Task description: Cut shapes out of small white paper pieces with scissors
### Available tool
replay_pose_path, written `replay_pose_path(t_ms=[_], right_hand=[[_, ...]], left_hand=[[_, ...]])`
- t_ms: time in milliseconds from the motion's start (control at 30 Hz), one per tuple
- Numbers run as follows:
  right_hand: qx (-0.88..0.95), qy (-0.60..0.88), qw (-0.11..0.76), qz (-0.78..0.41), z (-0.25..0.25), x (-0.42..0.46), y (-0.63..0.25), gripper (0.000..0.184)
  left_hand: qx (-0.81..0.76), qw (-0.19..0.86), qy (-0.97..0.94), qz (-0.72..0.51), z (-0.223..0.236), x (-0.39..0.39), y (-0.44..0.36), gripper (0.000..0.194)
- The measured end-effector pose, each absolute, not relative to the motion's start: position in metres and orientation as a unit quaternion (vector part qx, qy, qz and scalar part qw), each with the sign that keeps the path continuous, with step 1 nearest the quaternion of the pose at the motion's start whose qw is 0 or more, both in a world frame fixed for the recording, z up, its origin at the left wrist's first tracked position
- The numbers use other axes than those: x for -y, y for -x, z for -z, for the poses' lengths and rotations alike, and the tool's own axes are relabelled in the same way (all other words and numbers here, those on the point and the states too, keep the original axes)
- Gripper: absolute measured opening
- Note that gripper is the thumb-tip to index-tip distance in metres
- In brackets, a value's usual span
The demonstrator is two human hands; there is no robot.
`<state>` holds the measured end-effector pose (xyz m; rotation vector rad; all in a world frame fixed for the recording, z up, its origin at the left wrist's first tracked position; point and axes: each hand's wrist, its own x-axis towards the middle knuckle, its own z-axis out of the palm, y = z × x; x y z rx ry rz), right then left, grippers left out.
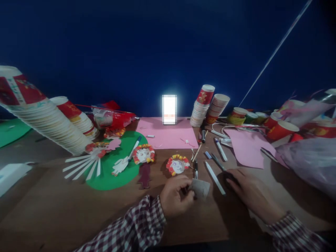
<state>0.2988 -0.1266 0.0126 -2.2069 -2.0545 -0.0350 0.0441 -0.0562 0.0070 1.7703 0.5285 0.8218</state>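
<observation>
Pinched between the thumb and fingers of my left hand is a small grey piece of card, held just above the table. My right hand is lower right, its fingers closed over the dark handles of what look like scissors, blades pointing away from me; the grip is partly hidden. Between the hands lies a white marker. A dark pen is just beyond the card. Beyond my left hand sits a round red-and-yellow paper craft with a white centre.
A green sheet on the left bears another round craft and a white cutout. Tall paper cup stacks lean at left; more cups stand at back. Pink paper, a lit screen and a plastic bag surround.
</observation>
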Motion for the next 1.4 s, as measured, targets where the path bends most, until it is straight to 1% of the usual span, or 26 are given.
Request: replay_pose_path(t_ms=[100,167,267,367,433,533,633,700,800,867,967,1067,1167,1233,1300,1400], right_hand=[[0.676,0.736,0.044,0.002,-0.006,0.13,-0.306,0.026],[0.675,0.737,0.046,0.004,0.001,0.131,-0.312,0.025],[0.679,0.731,0.063,0.018,0.007,0.13,-0.317,0.026],[0.677,0.734,0.058,0.014,0.002,0.131,-0.315,0.029],[0.674,0.735,0.075,0.011,-0.004,0.134,-0.314,0.03],[0.673,0.727,0.134,-0.019,-0.008,0.139,-0.316,0.033],[0.63,0.732,0.242,-0.091,-0.006,0.142,-0.32,0.032],[0.56,0.724,0.343,-0.212,-0.005,0.143,-0.322,0.031],[0.416,0.659,0.472,-0.411,-0.004,0.142,-0.319,0.028],[0.354,0.608,0.519,-0.486,-0.005,0.139,-0.314,0.027],[0.351,0.563,0.531,-0.527,-0.013,0.131,-0.297,0.039],[0.404,0.557,0.49,-0.535,-0.027,0.115,-0.272,0.044],[0.446,0.557,0.472,-0.517,-0.039,0.094,-0.249,0.041],[0.458,0.55,0.492,-0.495,-0.042,0.079,-0.238,0.04],[0.477,0.539,0.501,-0.481,-0.038,0.065,-0.232,0.044],[0.511,0.514,0.524,-0.448,-0.026,0.05,-0.229,0.042]], left_hand=[[-0.282,0.574,-0.674,-0.371,-0.007,0.049,-0.043,0.016],[-0.328,0.597,-0.632,-0.37,-0.007,0.044,-0.042,0.018],[-0.339,0.616,-0.609,-0.366,-0.006,0.039,-0.04,0.023],[-0.343,0.617,-0.605,-0.368,-0.005,0.038,-0.04,0.023],[-0.344,0.619,-0.602,-0.369,-0.003,0.038,-0.04,0.023],[-0.34,0.631,-0.59,-0.37,0.0,0.037,-0.04,0.025],[-0.346,0.634,-0.585,-0.369,0.0,0.035,-0.039,0.026],[-0.348,0.633,-0.583,-0.371,0.0,0.035,-0.039,0.028],[-0.353,0.627,-0.582,-0.379,-0.001,0.036,-0.041,0.024],[-0.349,0.619,-0.585,-0.39,-0.001,0.037,-0.041,0.02],[-0.348,0.609,-0.593,-0.395,0.001,0.04,-0.042,0.015],[-0.366,0.584,-0.615,-0.382,0.001,0.042,-0.041,0.014],[-0.36,0.512,-0.677,-0.386,0.001,0.046,-0.041,0.012],[-0.295,0.435,-0.755,-0.392,0.002,0.05,-0.04,0.01],[-0.191,0.358,-0.833,-0.376,0.005,0.057,-0.039,0.014],[-0.091,0.286,-0.897,-0.324,0.011,0.066,-0.039,0.021]])
